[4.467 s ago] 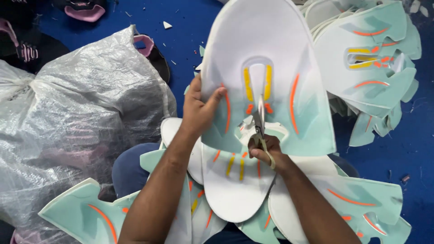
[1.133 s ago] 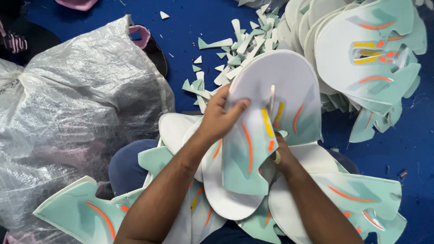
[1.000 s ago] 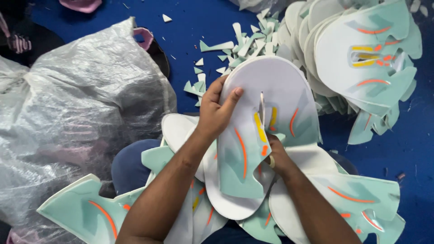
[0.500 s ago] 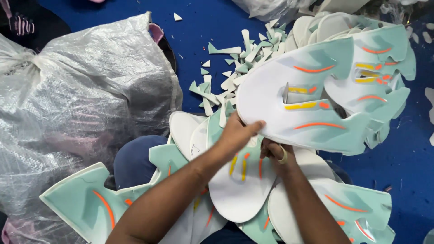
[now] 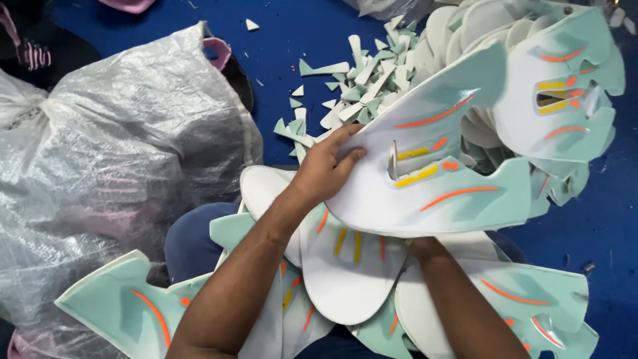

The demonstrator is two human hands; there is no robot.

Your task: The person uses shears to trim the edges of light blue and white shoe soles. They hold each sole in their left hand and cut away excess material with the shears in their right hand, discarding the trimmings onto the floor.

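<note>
**Foam sheet turned flat across the lap**

Since the earlier frame the foam sheet (image 5: 458, 173) has swung from upright to lying crosswise, its long side now running from centre toward the upper right of the frame. The left hand (image 5: 325, 169) grips its left edge, fingers (image 5: 345, 159) spread apart on the white face and the thumb on top. The right hand (image 5: 425, 247) sits under the sheet's lower edge and is mostly hidden, so its fingers cannot be told. A thin metal blade (image 5: 393, 159) stands in the slot beside the yellow stripes.

Below the sheet, more mint-and-white cut pieces (image 5: 345, 272) lie fanned across the lap at lower centre. A stack of like sheets (image 5: 565, 100) fills the upper right. Foam scraps (image 5: 352, 86) litter the blue floor (image 5: 286, 46) at upper centre. A clear plastic sack (image 5: 113, 166) bulges at the left.
</note>
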